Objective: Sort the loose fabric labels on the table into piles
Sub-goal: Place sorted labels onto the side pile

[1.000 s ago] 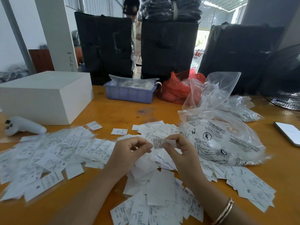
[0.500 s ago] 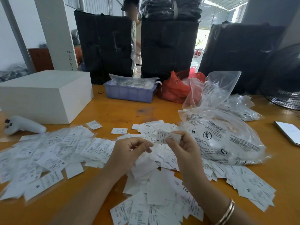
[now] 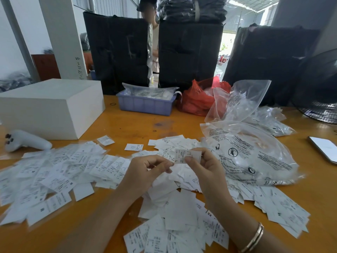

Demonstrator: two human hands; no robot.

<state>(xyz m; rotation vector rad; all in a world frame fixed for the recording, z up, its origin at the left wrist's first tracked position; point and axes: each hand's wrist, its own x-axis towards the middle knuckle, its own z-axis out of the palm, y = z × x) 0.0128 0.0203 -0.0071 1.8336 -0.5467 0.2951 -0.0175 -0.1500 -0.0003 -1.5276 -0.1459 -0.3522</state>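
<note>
Several white fabric labels lie across the orange table (image 3: 138, 128). A spread pile of labels (image 3: 54, 172) covers the left side, and a loose heap (image 3: 178, 207) fills the middle and near edge. My right hand (image 3: 204, 170) pinches one label (image 3: 182, 156) between thumb and fingers, holding it up over the heap with its print facing me. My left hand (image 3: 145, 170) hovers just left of it with fingers curled, its fingertips close to the label's lower corner and holding nothing that I can see.
A white box (image 3: 51, 106) and a white controller (image 3: 27, 141) sit at the left. A blue tray (image 3: 144, 105), red bag (image 3: 198, 99) and clear plastic bags (image 3: 251, 156) stand behind and right. A phone (image 3: 324, 148) lies far right. A person stands behind black bundles.
My right hand lifted the label slightly up and to the right, away from the left hand. The left hand, which had been touching it, let go and stayed nearly in place.
</note>
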